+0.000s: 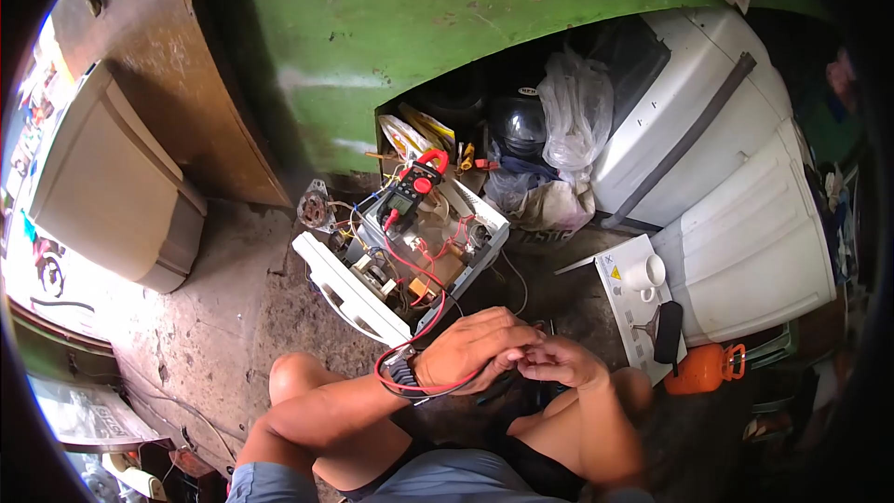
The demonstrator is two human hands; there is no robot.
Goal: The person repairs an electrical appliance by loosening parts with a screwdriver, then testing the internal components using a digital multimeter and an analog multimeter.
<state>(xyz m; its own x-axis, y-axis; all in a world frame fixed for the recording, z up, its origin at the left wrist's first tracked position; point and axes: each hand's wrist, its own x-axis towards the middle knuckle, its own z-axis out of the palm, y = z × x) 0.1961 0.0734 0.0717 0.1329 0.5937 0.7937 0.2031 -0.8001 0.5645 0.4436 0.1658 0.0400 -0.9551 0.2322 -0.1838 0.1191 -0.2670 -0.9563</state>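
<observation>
My left hand (pixel 475 349) and my right hand (pixel 563 360) meet in front of my knees, fingertips pressed together. Whatever they pinch, if anything, is too small or hidden to make out. Red and black test leads (pixel 431 272) run from a clamp meter (pixel 407 196) and loop over my left wrist, beside a watch (pixel 401 370). The meter, with its red jaw and dial, rests on an opened white appliance (pixel 358 293) on the floor. Wires and components (pixel 438 270) show inside its casing.
To the right, a white panel (pixel 619 303) carries a white mug (pixel 644 272) and a black-handled tool (pixel 667 331). An orange canister (pixel 705 368) lies beside it. Behind are a black helmet (pixel 518 123), plastic bags (pixel 575 102) and a green wall (pixel 354 28).
</observation>
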